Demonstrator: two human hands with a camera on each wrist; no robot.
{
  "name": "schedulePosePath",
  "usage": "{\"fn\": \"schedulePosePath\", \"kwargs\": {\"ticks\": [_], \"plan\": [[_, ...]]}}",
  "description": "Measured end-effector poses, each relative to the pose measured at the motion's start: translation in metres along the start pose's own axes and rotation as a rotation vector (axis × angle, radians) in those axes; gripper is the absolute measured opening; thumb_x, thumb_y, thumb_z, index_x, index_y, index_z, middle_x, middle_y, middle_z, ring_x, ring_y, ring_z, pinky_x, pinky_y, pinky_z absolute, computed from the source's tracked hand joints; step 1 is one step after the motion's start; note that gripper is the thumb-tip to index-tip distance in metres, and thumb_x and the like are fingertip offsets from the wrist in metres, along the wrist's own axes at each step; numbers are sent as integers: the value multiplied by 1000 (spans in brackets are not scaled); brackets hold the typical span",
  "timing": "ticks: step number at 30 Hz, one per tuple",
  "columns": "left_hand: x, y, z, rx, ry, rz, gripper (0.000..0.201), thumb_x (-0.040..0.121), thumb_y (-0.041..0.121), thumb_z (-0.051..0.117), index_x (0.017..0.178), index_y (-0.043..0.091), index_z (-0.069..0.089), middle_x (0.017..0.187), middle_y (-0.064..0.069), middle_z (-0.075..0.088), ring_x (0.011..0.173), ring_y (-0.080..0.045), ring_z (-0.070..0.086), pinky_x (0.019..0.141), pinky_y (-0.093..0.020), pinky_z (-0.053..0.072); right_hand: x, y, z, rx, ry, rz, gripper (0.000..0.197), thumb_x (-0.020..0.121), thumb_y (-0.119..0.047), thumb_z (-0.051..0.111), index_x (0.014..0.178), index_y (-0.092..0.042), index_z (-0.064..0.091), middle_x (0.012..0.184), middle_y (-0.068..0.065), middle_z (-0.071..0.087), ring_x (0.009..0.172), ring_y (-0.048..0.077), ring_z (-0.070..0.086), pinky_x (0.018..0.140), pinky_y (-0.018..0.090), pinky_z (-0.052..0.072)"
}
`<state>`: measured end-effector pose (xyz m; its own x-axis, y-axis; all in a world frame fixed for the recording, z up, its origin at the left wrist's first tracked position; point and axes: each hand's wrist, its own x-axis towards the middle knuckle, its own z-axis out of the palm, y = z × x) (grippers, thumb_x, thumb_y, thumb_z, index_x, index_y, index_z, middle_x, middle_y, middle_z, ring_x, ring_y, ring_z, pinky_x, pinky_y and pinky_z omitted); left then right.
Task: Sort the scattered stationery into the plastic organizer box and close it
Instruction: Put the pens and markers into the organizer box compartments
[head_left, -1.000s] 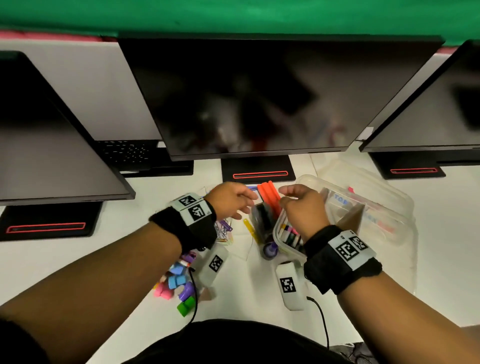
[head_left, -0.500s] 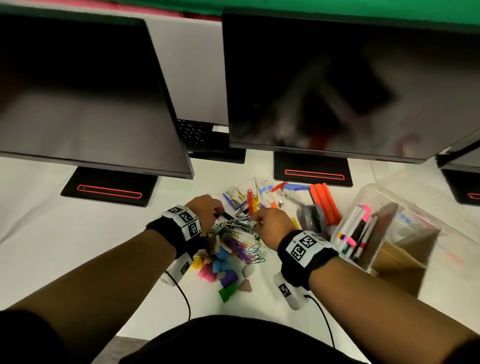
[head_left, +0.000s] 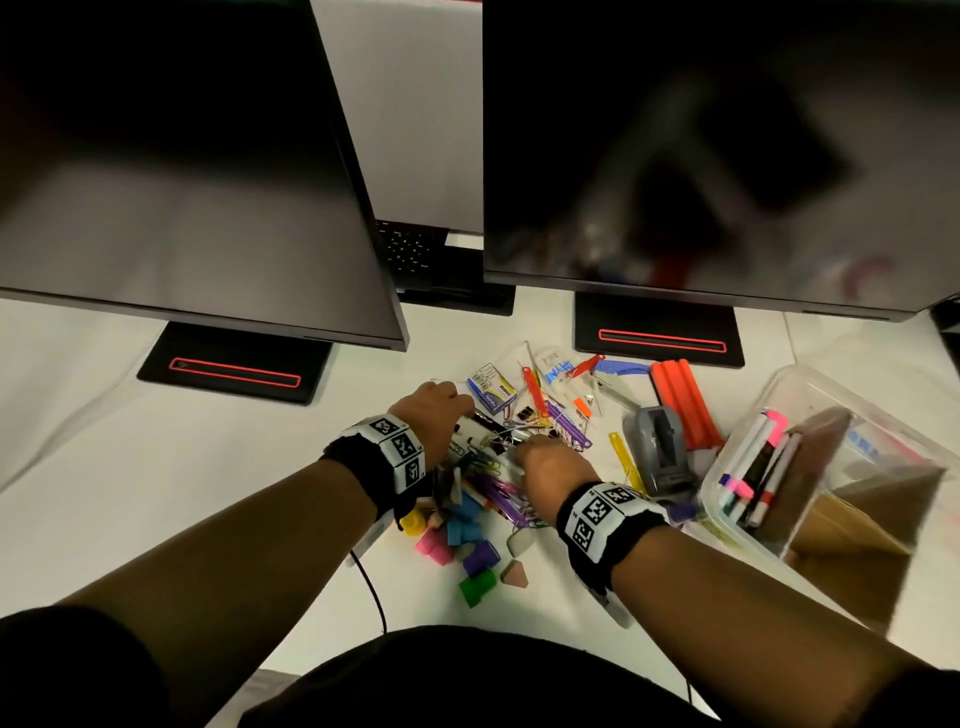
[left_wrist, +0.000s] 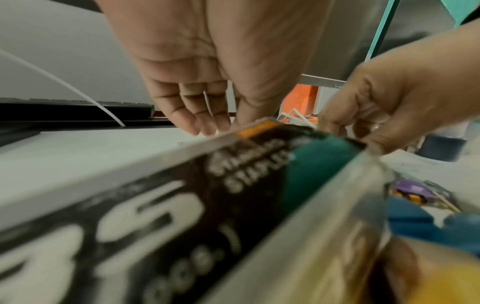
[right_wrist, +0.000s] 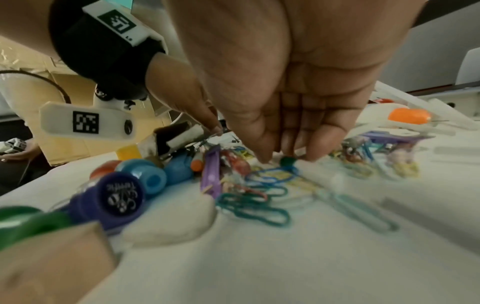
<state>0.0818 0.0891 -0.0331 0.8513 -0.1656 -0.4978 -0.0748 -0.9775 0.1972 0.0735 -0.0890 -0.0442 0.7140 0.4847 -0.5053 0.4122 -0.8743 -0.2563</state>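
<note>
Scattered stationery lies in a heap on the white desk. My left hand hangs over its far left side, fingers fairly straight, tips at the far end of a black staples box that lies under the wrist. Just to the right, my right hand reaches down into the coloured paper clips, thumb and fingertips bunched together and pinching at them. At the right stands the clear plastic organizer box, open, with several markers and brown card dividers inside.
A grey tape dispenser and orange bars lie between the heap and the box. Coloured stamps and erasers sit near me. A blue staples box lies behind. Two monitor stands line the back.
Both hands have moved left from the organizer box to the heap of small items. Over the last half second they have stayed there, the right hand lowering into the paper clips.
</note>
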Motion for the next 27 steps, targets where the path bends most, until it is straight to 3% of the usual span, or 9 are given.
{"fn": "schedulePosePath", "kwargs": {"ticks": [4, 7, 11, 13, 18, 21, 25, 27], "plan": [[8, 4, 0, 74, -3, 54, 62, 84, 5, 52, 140, 24, 33, 142, -6, 36, 130, -27, 33, 106, -39, 40, -3, 6, -1, -15, -67, 59, 28, 89, -8, 49, 114, -9, 59, 119, 13, 61, 109, 29, 59, 89, 34, 50], [12, 9, 5, 140, -19, 95, 62, 86, 8, 50, 142, 26, 29, 146, -5, 32, 132, -28, 30, 105, -39, 38, -8, 6, -9, -20, -101, 133, 29, 84, -18, 54, 112, -9, 57, 115, 11, 63, 104, 29, 62, 83, 33, 52], [16, 16, 7, 236, -6, 115, 41, 88, 16, 51, 128, 21, 46, 134, -8, 42, 125, -28, 37, 98, -40, 41, -12, 14, -28, 31, -74, 176, 31, 90, -20, 47, 115, -4, 55, 119, 17, 61, 108, 33, 59, 85, 33, 48], [16, 17, 7, 253, -3, 107, 33, 89, 20, 50, 122, 18, 50, 128, -9, 46, 121, -28, 41, 96, -39, 41, -7, 16, -41, 49, -96, 184, 30, 93, -15, 43, 113, 2, 55, 119, 21, 60, 107, 35, 59, 78, 31, 45], [17, 14, 3, 126, -38, 16, 21, 85, 23, 55, 106, 19, 53, 117, -7, 59, 109, -27, 55, 88, -35, 46, 0, 12, -79, 92, -24, 144, 30, 96, -16, 40, 113, 5, 55, 116, 21, 60, 105, 32, 58, 71, 25, 36], [14, 9, 0, 50, -74, -31, 25, 87, 22, 55, 111, 17, 50, 121, -6, 57, 111, -26, 55, 89, -33, 44, 10, 2, -99, 77, -1, 119, 30, 97, -16, 38, 114, 0, 56, 117, 18, 61, 100, 31, 58, 72, 25, 36], [9, -2, -3, -83, -33, -53, 48, 83, 10, 60, 128, 19, 44, 128, -8, 52, 115, -26, 53, 96, -33, 42, 32, -8, -141, 23, 60, 62, 27, 93, -13, 44, 111, 1, 60, 104, 15, 62, 76, 26, 53, 64, 22, 35], [6, -9, -3, -97, 1, -35, 45, 84, 8, 58, 127, 16, 47, 123, -9, 53, 113, -26, 53, 94, -32, 42, 41, -12, -166, 31, 116, 36, 28, 88, -6, 51, 113, 1, 60, 100, 14, 63, 78, 28, 59, 60, 22, 41]]}}
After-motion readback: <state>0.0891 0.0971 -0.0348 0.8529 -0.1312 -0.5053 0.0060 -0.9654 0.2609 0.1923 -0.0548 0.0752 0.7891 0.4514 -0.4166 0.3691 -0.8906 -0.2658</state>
